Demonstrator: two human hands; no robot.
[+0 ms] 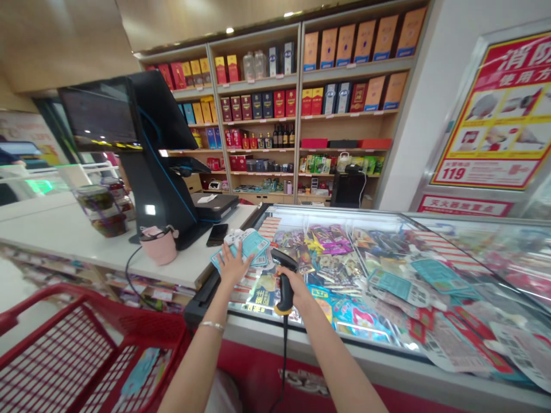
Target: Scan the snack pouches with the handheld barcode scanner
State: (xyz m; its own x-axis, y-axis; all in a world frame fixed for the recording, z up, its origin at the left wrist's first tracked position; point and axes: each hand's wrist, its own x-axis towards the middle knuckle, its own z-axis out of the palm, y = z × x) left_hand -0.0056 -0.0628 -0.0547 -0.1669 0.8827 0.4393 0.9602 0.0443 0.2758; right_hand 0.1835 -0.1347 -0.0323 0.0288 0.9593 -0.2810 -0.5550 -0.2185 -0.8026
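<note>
My right hand (293, 282) is wrapped around the grip of a black and yellow barcode scanner (284, 295), whose cord hangs down in front of the freezer. The scanner's head points left, toward several blue and white packages (257, 245) with printed barcodes. On these packages lies my left hand (233, 264), palm down with its fingers spread. The packages rest at the left end of the glass-topped chest freezer (344, 335). More blue packages (398, 284) and white and red packages (460, 338) are heaped on the glass to the right.
A red shopping cart (90, 298) with a few packages inside stands at lower left. On the white counter are a checkout screen (101, 115), a pink cup (159, 245), a black phone (217, 234) and stacked food tubs (101, 209). Shelves of boxes (258, 106) line the back wall.
</note>
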